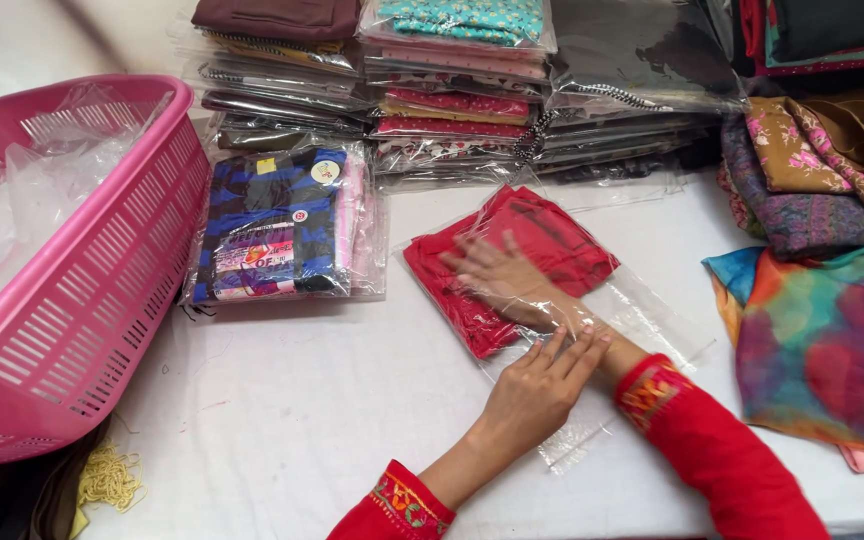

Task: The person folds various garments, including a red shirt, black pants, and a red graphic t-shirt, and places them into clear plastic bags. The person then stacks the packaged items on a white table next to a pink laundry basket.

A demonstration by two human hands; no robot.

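Pink basket [62, 270], left edge of surface [282, 400]. Packed garment [277, 225] beside it. Left hand [537, 390], grip flat, fingers together, pressing clear bag [642, 320]. Right hand [497, 275], apparently inside bag, grip spread on red cloth [542, 240]. Multicoloured fabric [822, 340], far right.

This looks like a garment shop or a clothes-packing room. Along the back of a white-covered desk [282, 400] stand stacks of folded garments sealed in clear plastic bags [452, 90]. Loose printed fabrics [822, 170] are heaped at the right, a pink plastic basket [82, 290] holds spare clear bags, and a folded red garment [512, 265] lies half inside a clear bag.
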